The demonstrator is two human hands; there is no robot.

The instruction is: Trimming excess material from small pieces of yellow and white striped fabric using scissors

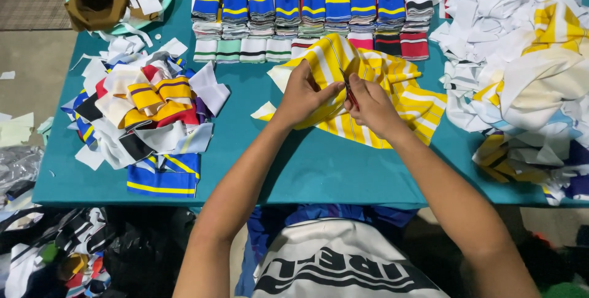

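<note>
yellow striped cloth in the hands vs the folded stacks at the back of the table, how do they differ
The yellow striped cloth lies spread and rumpled, held by the left hand and right hand; the folded stacks sit untouched in neat rows. The cloth is yellow with white stripes; the stacks are mostly blue, green, red and white. Both are striped fabric on the teal table.

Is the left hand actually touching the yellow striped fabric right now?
Touching. The head view shows the left hand resting on the yellow striped fabric, fingers pressed on a fold, with no gap between them.
</note>
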